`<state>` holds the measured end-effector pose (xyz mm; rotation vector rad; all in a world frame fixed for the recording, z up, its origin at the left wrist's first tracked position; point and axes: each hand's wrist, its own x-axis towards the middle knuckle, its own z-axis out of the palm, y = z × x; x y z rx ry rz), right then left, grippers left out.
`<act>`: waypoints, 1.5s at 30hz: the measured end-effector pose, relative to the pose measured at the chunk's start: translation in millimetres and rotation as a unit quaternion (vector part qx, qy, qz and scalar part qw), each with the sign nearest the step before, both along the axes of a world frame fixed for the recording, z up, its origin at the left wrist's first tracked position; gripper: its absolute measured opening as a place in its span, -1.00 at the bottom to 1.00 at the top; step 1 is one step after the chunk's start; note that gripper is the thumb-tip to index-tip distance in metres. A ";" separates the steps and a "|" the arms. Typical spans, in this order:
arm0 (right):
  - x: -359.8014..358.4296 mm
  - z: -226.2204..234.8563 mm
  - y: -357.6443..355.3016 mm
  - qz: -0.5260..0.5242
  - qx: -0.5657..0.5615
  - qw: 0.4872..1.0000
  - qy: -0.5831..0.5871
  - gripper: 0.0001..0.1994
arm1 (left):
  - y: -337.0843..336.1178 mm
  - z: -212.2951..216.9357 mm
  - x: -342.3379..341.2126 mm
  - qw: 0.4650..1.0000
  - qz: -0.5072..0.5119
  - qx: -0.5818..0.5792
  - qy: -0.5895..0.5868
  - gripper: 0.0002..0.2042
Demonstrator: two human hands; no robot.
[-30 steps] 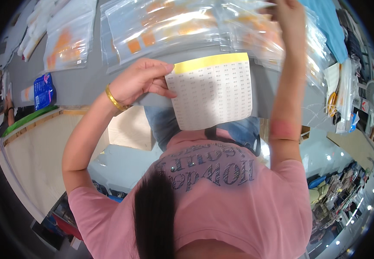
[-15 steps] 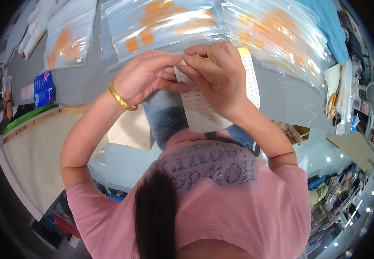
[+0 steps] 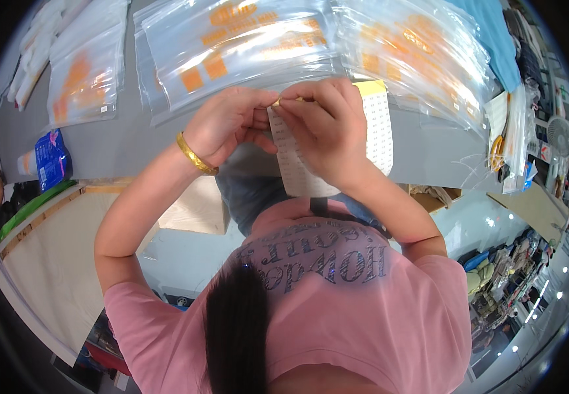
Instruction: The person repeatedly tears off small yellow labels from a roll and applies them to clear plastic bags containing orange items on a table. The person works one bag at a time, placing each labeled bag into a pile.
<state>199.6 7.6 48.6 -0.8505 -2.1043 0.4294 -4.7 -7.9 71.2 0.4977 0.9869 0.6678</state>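
The left hand (image 3: 232,126) and right hand (image 3: 327,128) pinch a paper sheet (image 3: 379,134) at its upper left corner, above the table's (image 3: 429,150) near edge, below plastic bags (image 3: 258,49).

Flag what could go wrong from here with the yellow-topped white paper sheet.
The left hand and right hand crowd the upper left corner of the yellow-topped white paper sheet, which might crease or tear there. Its lower end hangs over the blue-denim lap, so a loosened grip could drop it. Clear plastic bags with orange print overlap just beyond; a nudge might slide them.
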 end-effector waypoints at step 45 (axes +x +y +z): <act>-26.7 -17.6 114.1 -0.207 0.147 0.938 -0.236 -0.68 | -12.4 -21.5 -13.1 0.937 -0.134 0.201 0.253 -0.82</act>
